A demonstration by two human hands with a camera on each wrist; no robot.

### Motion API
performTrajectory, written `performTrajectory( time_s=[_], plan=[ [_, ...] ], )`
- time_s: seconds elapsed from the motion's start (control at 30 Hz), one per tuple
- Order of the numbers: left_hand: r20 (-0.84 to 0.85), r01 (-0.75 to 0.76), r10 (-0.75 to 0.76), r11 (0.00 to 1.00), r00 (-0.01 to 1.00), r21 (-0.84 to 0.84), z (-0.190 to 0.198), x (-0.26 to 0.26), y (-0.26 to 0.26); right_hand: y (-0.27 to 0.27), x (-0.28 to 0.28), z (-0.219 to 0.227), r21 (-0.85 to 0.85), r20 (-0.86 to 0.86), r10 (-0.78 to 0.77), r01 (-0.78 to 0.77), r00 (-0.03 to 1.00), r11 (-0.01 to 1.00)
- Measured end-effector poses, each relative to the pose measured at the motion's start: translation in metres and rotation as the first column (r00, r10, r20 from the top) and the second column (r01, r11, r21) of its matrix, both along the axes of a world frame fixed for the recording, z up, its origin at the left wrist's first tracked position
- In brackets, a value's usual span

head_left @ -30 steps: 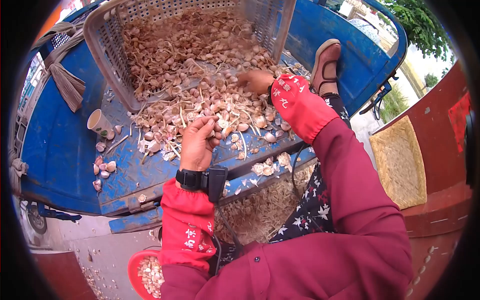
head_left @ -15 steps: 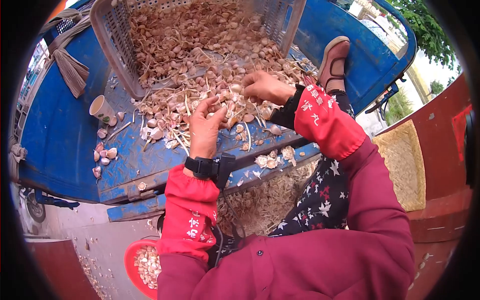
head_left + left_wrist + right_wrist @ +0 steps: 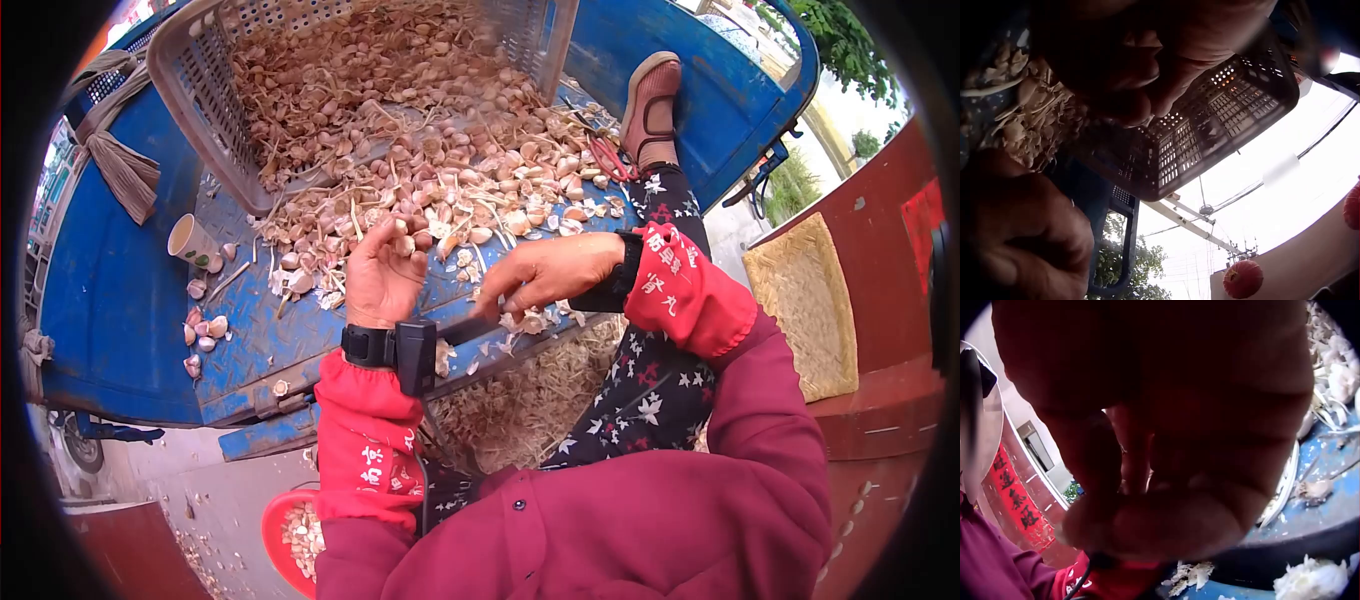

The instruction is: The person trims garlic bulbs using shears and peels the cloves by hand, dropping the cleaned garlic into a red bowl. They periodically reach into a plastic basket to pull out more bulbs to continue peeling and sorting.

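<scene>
right hand (image 3: 548,272) drawn back from the garlic pile (image 3: 440,190) toward the bed's front edge (image 3: 240,405), left hand (image 3: 385,280) curled closer

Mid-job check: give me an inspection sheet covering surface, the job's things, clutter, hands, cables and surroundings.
Surface: blue metal bed, scuffed, husks near its front edge.
Job's things: garlic heap in and in front of a perforated crate; red bowl lower down, holding pale cloves.
Clutter: cup and stray cloves beside the heap.
Left hand: pinches a small pale piece, apparently garlic.
Right hand: near the front edge, fingers bent; whether it holds anything is unclear.
Cables: thin dark cable by a red sleeve.
Surroundings: woven mat; shoe near the heap.
</scene>
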State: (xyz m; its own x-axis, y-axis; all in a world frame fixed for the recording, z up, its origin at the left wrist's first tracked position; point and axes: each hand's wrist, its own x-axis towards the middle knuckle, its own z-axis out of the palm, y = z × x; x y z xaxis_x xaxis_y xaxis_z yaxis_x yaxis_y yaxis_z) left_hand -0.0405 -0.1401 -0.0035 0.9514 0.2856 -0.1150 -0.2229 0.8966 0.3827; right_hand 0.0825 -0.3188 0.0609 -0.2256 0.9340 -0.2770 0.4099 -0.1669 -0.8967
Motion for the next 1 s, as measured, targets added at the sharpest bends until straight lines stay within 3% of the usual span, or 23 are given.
performTrajectory(
  time_s=[0.03,0.07,0.1,0.13,0.17,0.2,0.23,0.33,0.43,0.5,0.53,0.63,0.77,0.83,0.87,0.9,0.97,1.0],
  plan=[
    [-0.024,-0.030,0.030,0.999,0.999,0.023,-0.004,-0.001,0.004,0.003,0.012,0.000,0.066,0.113,-0.099,0.092,0.989,0.994],
    [-0.092,-0.073,0.083,0.992,0.992,0.103,-0.005,0.000,0.003,0.007,0.027,-0.004,0.046,0.141,-0.332,0.329,0.933,0.943],
    [-0.153,-0.114,0.144,0.976,0.978,0.188,-0.006,0.001,0.002,0.012,0.047,-0.005,0.176,0.245,-0.502,0.472,0.829,0.864],
    [-0.150,-0.114,0.144,0.975,0.978,0.190,-0.007,0.001,0.000,0.018,0.077,-0.025,0.241,0.186,-0.665,0.623,0.723,0.744],
    [-0.165,-0.117,0.147,0.977,0.975,0.180,-0.009,0.002,-0.004,0.022,0.096,-0.021,0.295,0.308,-0.706,0.642,0.637,0.708],
    [-0.182,-0.119,0.150,0.978,0.972,0.169,-0.011,0.003,-0.006,0.026,0.122,-0.035,0.488,0.446,-0.714,0.522,0.540,0.700],
    [-0.178,-0.118,0.148,0.978,0.973,0.171,-0.015,0.005,-0.005,0.034,0.134,-0.036,0.563,0.547,-0.717,0.444,0.431,0.697],
    [-0.263,-0.089,0.150,0.969,0.953,0.233,-0.018,0.008,-0.006,0.067,0.156,-0.045,0.548,0.546,-0.743,0.506,0.387,0.666],
    [-0.225,-0.053,0.118,0.960,0.967,0.276,-0.013,0.004,-0.004,0.101,0.169,-0.066,0.485,0.651,-0.649,0.442,0.394,0.755],
    [-0.226,-0.056,0.125,0.956,0.966,0.289,-0.011,0.004,-0.003,0.113,0.163,-0.067,0.394,0.846,-0.491,0.376,0.209,0.839],
    [-0.215,-0.054,0.129,0.944,0.968,0.326,-0.011,0.004,-0.002,0.117,0.161,-0.067,0.380,0.855,-0.483,0.403,0.191,0.833],
    [-0.185,-0.047,0.126,0.924,0.975,0.380,-0.011,0.004,-0.006,0.115,0.157,-0.068,0.358,0.855,-0.466,0.389,0.228,0.849],
    [-0.190,-0.011,0.103,0.902,0.976,0.431,-0.007,0.004,-0.010,0.108,0.144,-0.059,0.371,0.863,-0.465,0.378,0.198,0.849],
    [-0.183,-0.009,0.096,0.904,0.978,0.428,-0.005,0.004,-0.012,0.092,0.129,-0.038,0.347,0.670,-0.565,0.471,0.481,0.811],
    [-0.179,-0.034,0.122,0.902,0.976,0.430,-0.004,0.004,-0.012,0.088,0.130,-0.038,0.368,0.618,-0.560,0.426,0.552,0.827],
    [-0.177,-0.063,0.152,0.900,0.972,0.431,-0.003,0.004,-0.013,0.083,0.118,-0.030,0.366,0.620,-0.552,0.417,0.557,0.832],
    [-0.167,-0.083,0.175,0.889,0.970,0.450,0.000,0.005,-0.016,0.066,0.083,-0.016,0.371,0.201,-0.574,0.480,0.794,0.795],
    [-0.158,-0.093,0.188,0.877,0.969,0.472,0.001,0.006,-0.018,0.058,0.066,-0.006,0.257,0.042,-0.544,0.517,0.838,0.817]
  ],
)
